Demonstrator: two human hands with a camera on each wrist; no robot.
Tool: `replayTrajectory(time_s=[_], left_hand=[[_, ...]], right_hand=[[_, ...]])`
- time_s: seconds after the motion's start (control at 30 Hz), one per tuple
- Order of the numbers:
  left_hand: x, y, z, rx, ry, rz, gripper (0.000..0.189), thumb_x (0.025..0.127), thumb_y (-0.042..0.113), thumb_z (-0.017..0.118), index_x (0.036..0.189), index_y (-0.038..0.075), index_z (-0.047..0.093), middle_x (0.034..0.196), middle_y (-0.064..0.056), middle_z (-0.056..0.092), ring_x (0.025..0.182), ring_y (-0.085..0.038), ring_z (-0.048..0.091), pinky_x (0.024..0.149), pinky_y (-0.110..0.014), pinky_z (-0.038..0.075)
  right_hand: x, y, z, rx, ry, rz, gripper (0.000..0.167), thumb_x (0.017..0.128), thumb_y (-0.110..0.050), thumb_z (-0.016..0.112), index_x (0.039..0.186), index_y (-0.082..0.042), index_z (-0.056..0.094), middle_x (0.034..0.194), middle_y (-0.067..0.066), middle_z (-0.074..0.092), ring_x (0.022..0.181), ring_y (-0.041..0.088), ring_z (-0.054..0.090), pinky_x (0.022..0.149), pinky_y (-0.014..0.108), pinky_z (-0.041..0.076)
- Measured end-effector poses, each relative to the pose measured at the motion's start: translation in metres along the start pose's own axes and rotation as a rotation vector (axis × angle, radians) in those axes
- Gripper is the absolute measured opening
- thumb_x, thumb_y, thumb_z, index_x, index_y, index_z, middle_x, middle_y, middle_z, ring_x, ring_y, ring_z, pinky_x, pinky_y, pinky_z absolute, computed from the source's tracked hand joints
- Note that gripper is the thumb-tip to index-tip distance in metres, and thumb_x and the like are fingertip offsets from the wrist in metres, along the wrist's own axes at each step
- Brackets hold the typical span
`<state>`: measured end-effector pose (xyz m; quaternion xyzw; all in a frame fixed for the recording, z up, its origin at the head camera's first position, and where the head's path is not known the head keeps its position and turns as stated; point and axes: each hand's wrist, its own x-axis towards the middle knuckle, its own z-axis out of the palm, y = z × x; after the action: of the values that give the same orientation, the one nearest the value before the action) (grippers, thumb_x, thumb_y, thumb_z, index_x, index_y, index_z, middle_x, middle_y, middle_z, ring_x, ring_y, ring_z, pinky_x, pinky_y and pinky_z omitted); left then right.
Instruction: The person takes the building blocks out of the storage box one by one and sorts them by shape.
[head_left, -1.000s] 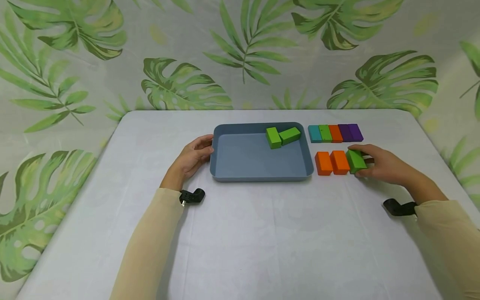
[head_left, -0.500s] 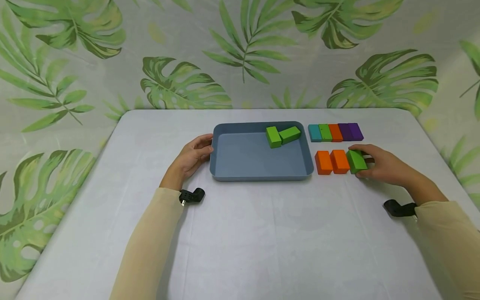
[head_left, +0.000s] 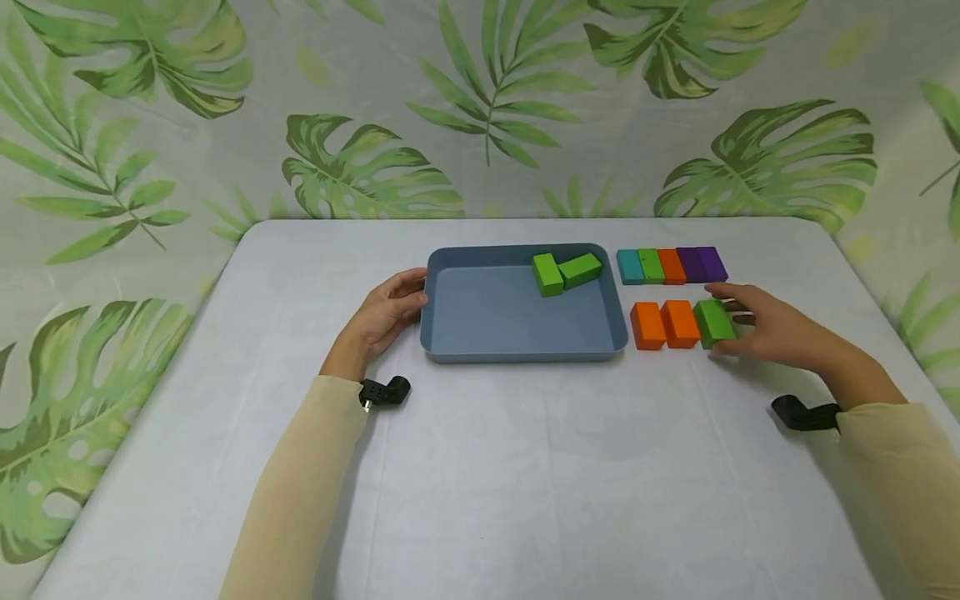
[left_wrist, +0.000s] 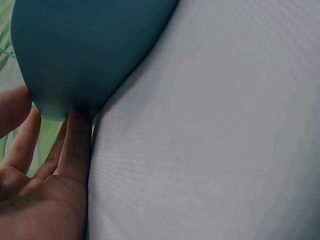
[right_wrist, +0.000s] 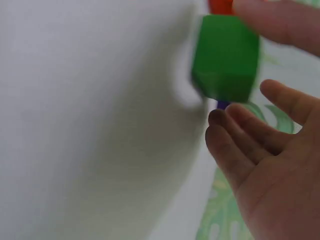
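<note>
My left hand [head_left: 386, 312] rests at the left end of a grey-blue tray [head_left: 517, 357], its fingertips touching the tray's outer wall [left_wrist: 85, 60]. Two green blocks lie inside at the tray's right: one upright to the view [head_left: 547, 275], the other green block [head_left: 581, 271] slanted beside it. My right hand [head_left: 780, 329] is spread around another green block [head_left: 714, 323] on the table. In the right wrist view, the fingers stand apart from that green block [right_wrist: 227, 55], while the thumb overlaps its upper corner; contact cannot be told. Two orange blocks [head_left: 648, 325] stand left of it.
Behind the orange and green blocks lies a row of flatter blocks: teal [head_left: 631, 267], green [head_left: 651, 267], orange [head_left: 671, 267] and purple [head_left: 701, 265]. A white cloth [head_left: 525, 475] covers the table. A leaf-patterned curtain [head_left: 525, 192] hangs behind its far edge.
My right hand has loosened from the green block and shifted slightly right, fingers wider apart. The green block stays beside the orange ones. My left hand and the tray look unmoved.
</note>
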<state>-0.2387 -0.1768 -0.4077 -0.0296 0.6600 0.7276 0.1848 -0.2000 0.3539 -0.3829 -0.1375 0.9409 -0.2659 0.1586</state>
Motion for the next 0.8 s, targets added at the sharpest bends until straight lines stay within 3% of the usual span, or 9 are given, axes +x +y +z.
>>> replayTrajectory(time_s=[0.07, 0.13, 0.23, 0.3, 0.33, 0.5, 0.57, 0.67, 0.8], left_hand=[[0.000, 0.000, 0.000, -0.001, 0.003, 0.000, 0.056, 0.098, -0.001, 0.054, 0.151, 0.009, 0.038, 0.157, -0.011, 0.039, 0.136, -0.022, 0.045, 0.104, -0.027, 0.042], [0.000, 0.000, 0.000, -0.001, 0.007, 0.001, 0.056, 0.098, -0.001, 0.054, 0.151, 0.009, 0.039, 0.157, -0.011, 0.039, 0.135, -0.021, 0.046, 0.103, -0.026, 0.043], [0.000, -0.001, 0.000, -0.004, 0.007, 0.004, 0.057, 0.098, -0.001, 0.054, 0.151, 0.009, 0.038, 0.157, -0.011, 0.039, 0.134, -0.021, 0.046, 0.103, -0.026, 0.043], [0.001, -0.001, 0.000, -0.001, 0.008, 0.002, 0.057, 0.098, -0.001, 0.054, 0.152, 0.009, 0.038, 0.157, -0.011, 0.039, 0.135, -0.022, 0.045, 0.103, -0.026, 0.043], [0.001, -0.001, 0.001, 0.000, 0.007, 0.001, 0.057, 0.098, -0.001, 0.054, 0.152, 0.009, 0.038, 0.157, -0.012, 0.039, 0.135, -0.022, 0.045, 0.103, -0.026, 0.042], [0.001, -0.001, 0.001, -0.002, 0.005, -0.002, 0.058, 0.098, -0.001, 0.053, 0.152, 0.009, 0.037, 0.157, -0.012, 0.038, 0.139, -0.024, 0.043, 0.107, -0.029, 0.041], [0.001, -0.001, 0.000, -0.004, 0.002, -0.001, 0.058, 0.098, -0.001, 0.053, 0.152, 0.009, 0.036, 0.158, -0.012, 0.038, 0.140, -0.025, 0.042, 0.107, -0.029, 0.041], [0.001, -0.001, 0.001, -0.002, -0.002, -0.001, 0.058, 0.098, -0.001, 0.053, 0.153, 0.009, 0.036, 0.158, -0.012, 0.038, 0.139, -0.024, 0.043, 0.105, -0.027, 0.042], [0.000, 0.000, 0.002, 0.003, -0.003, 0.004, 0.058, 0.098, -0.001, 0.053, 0.153, 0.009, 0.036, 0.158, -0.012, 0.038, 0.138, -0.024, 0.044, 0.103, -0.026, 0.042]], right_hand=[[-0.002, -0.001, -0.005, -0.003, 0.033, -0.019, 0.087, 0.083, -0.013, 0.079, 0.152, 0.002, 0.029, 0.152, 0.030, 0.033, 0.129, 0.049, 0.044, 0.107, 0.053, 0.045], [-0.005, -0.003, -0.011, -0.001, 0.071, -0.040, 0.080, 0.085, -0.013, 0.077, 0.150, 0.001, 0.034, 0.151, 0.027, 0.037, 0.127, 0.046, 0.046, 0.103, 0.024, 0.049], [-0.007, -0.006, -0.018, -0.017, 0.122, -0.055, 0.068, 0.089, -0.016, 0.073, 0.148, -0.002, 0.041, 0.148, 0.024, 0.043, 0.124, 0.041, 0.049, 0.081, -0.007, 0.033], [-0.007, -0.010, -0.022, -0.027, 0.157, -0.075, 0.062, 0.090, -0.016, 0.071, 0.146, -0.003, 0.045, 0.145, 0.024, 0.047, 0.123, 0.030, 0.052, 0.079, -0.010, 0.026], [-0.007, -0.012, -0.024, -0.033, 0.175, -0.085, 0.060, 0.091, -0.016, 0.071, 0.144, -0.003, 0.046, 0.143, 0.024, 0.048, 0.121, 0.019, 0.053, 0.079, -0.011, 0.026], [0.001, -0.031, -0.031, -0.062, 0.210, -0.122, 0.055, 0.091, -0.016, 0.070, 0.141, -0.001, 0.050, 0.139, 0.023, 0.053, 0.120, 0.018, 0.053, 0.079, -0.010, 0.026], [0.005, -0.040, -0.034, -0.077, 0.202, -0.131, 0.054, 0.092, -0.017, 0.069, 0.140, -0.002, 0.051, 0.138, 0.023, 0.054, 0.120, 0.036, 0.052, 0.079, -0.010, 0.026], [0.013, -0.052, -0.036, -0.094, 0.197, -0.164, 0.051, 0.092, -0.016, 0.069, 0.139, -0.004, 0.053, 0.134, 0.019, 0.058, 0.115, 0.034, 0.056, 0.081, -0.006, 0.033], [0.025, -0.070, -0.039, -0.118, 0.166, -0.185, 0.052, 0.092, -0.016, 0.069, 0.140, -0.005, 0.053, 0.134, 0.018, 0.058, 0.115, 0.037, 0.059, 0.096, 0.030, 0.055]])
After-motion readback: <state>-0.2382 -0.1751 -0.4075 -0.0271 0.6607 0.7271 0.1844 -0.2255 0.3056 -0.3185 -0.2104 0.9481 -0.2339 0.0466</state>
